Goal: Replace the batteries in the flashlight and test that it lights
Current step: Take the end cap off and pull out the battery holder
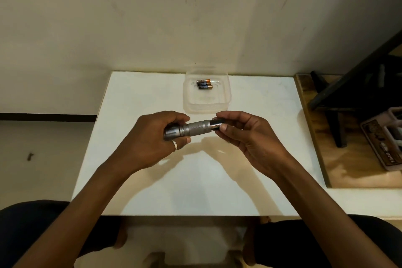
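Note:
A silver flashlight (191, 129) lies level above the white table (250, 111). My left hand (152, 139) is wrapped around its head end, a ring on one finger. My right hand (243, 135) pinches a dark battery holder (218, 124) that sticks partly out of the flashlight's open tail end. Behind the hands stands a clear plastic container (206, 104) with three black-and-copper batteries (204, 84) lying in its far part. I cannot see the flashlight's tail cap.
A wooden board (339, 167) lies at the table's right edge, with a black stand (339, 102) and a pinkish tray (385, 143) on it. The wall rises just behind the table. My knees show below the table's front edge.

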